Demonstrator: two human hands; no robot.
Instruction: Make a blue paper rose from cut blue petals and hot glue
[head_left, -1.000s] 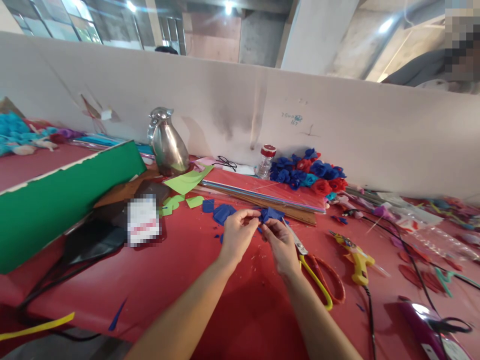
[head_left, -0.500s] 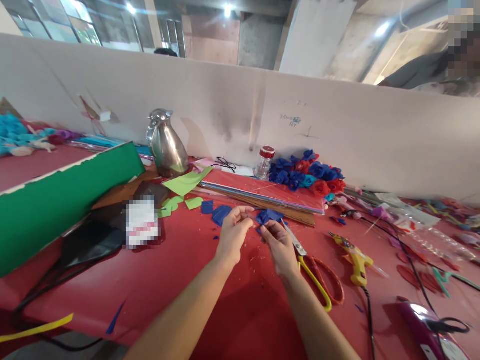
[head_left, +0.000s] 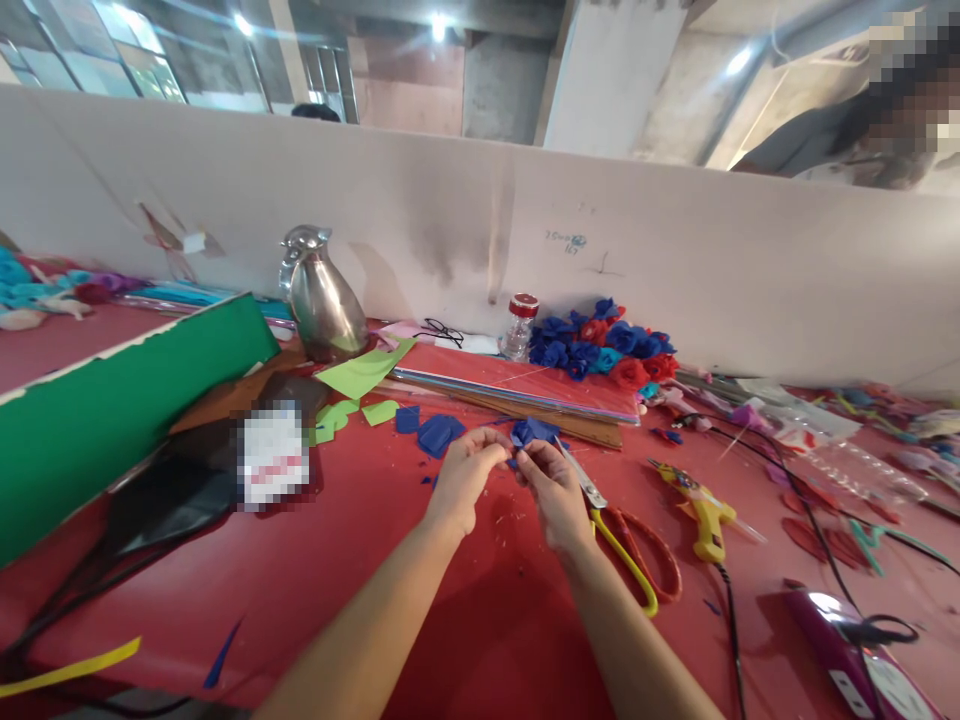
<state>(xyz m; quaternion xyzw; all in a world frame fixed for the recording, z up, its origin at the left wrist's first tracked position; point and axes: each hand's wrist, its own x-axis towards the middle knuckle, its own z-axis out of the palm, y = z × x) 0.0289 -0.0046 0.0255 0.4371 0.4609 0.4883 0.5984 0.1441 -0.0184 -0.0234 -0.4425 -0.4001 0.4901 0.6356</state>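
My left hand (head_left: pixel 463 482) is closed in a pinch, its fingertips close against those of my right; what they hold is too small to make out. My right hand (head_left: pixel 553 492) pinches a small piece of blue paper (head_left: pixel 513 463), mostly covered by the fingers. Just beyond the right fingers lies more blue paper (head_left: pixel 534 430), curled like petals. Scissors (head_left: pixel 616 540) with one yellow and one red handle lie right beside my right hand. Flat blue paper cutouts (head_left: pixel 439 435) rest on the table left of my left fingers.
A yellow glue gun (head_left: pixel 705 515) and a purple device (head_left: pixel 851 650) lie right, with cords. Behind are red sheets (head_left: pixel 525 380), paper flowers (head_left: pixel 577 345), a red-lidded jar (head_left: pixel 519 328) and a metal jug (head_left: pixel 322 300). A green box (head_left: pixel 142 420) stands left. A person is beyond the partition (head_left: pixel 435 230).
My hands have come closer together, so their fingertips now nearly meet over the small blue piece. The whole view has shifted slightly. Things on the table lie as before.
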